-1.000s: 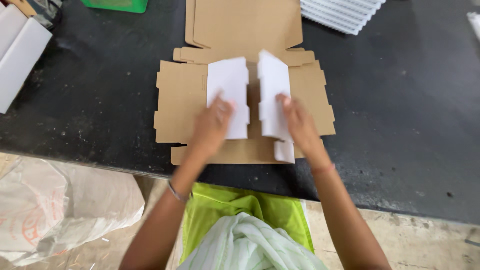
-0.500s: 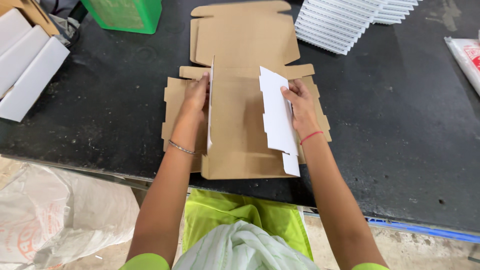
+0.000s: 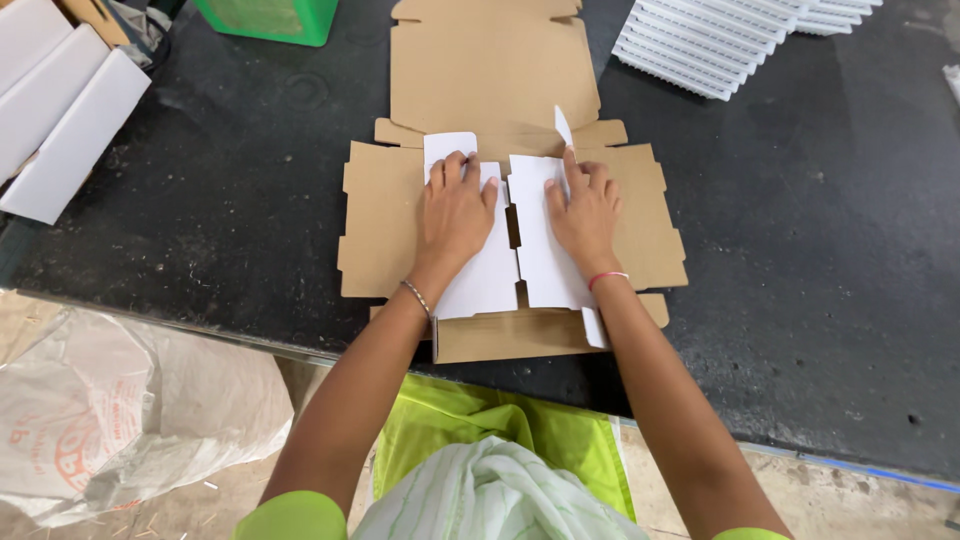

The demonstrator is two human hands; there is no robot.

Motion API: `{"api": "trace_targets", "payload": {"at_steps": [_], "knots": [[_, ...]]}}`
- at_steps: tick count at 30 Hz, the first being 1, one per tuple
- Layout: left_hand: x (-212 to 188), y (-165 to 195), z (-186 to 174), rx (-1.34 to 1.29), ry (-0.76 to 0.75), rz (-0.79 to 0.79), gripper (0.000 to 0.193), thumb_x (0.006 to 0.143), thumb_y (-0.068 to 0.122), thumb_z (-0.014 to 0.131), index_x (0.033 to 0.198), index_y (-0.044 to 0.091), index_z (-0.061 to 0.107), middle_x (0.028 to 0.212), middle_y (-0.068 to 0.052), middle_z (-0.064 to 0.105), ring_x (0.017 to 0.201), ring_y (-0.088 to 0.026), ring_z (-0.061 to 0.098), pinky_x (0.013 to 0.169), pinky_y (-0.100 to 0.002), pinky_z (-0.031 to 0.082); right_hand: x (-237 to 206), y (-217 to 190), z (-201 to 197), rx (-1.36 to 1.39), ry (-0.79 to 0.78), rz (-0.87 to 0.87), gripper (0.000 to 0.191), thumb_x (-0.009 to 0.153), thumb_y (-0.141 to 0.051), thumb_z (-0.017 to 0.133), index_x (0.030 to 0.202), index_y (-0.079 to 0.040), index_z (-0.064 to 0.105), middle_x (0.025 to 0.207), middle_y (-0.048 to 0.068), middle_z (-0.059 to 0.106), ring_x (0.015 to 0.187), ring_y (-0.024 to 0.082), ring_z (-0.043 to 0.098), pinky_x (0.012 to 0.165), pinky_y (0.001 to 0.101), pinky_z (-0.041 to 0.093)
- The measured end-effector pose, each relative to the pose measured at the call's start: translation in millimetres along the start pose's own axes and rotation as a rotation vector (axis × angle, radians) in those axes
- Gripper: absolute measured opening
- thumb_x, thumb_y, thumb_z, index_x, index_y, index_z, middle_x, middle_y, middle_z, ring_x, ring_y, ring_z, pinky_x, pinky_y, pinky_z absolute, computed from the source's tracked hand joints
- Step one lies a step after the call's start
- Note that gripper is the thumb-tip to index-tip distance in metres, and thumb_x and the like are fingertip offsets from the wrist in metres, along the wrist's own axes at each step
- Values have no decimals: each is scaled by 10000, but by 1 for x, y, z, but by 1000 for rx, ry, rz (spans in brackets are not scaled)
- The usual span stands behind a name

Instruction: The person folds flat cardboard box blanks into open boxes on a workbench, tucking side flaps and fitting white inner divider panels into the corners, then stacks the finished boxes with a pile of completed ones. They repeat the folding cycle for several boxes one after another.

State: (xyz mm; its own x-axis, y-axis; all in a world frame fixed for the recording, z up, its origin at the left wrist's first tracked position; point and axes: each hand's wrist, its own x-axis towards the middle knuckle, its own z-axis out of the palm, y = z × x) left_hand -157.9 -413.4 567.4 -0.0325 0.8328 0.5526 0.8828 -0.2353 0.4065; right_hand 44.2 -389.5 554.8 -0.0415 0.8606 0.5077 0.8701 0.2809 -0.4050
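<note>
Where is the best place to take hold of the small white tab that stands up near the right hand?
Probably its free upper tip: the white tab stands upright beyond the right hand, while its base joins the white flap pressed flat on the brown cardboard blank. Pinching from above, one finger on each face, looks easiest.

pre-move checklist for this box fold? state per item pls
1. Left hand flat on left white flap: ok.
2. Right hand flat on right white flap: ok.
3. Both flaps pressed down onto cardboard blank: ok.
4. Small tab at right flap's top flat: not ok, it stands up.
5. Blank fully on black table: ok, near edge close to table edge.
6. Creases sharp: cannot tell.
</note>
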Motion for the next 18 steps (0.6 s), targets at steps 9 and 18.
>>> {"api": "trace_targets", "payload": {"at_steps": [9,18], "knots": [[13,-13,-13,-11,-96,40,332,970,317,644,1144,43,713,1142,-107,579,1104,-315,508,943,-481,406,26,-9,-13,-15,-51,-274,290,1027,-320,625,1142,-59,676,1240,119,612,1178,355,540,952,466,440],[51,-16,-16,-223,-22,-190,370,1066,362,508,1033,29,666,1133,-117,655,1121,-345,540,979,-495,409,64,-5,0,173,-126,-148,422,1102,-370,453,1057,-37,709,1093,156,651,1039,389,580,910,488,473]]}}
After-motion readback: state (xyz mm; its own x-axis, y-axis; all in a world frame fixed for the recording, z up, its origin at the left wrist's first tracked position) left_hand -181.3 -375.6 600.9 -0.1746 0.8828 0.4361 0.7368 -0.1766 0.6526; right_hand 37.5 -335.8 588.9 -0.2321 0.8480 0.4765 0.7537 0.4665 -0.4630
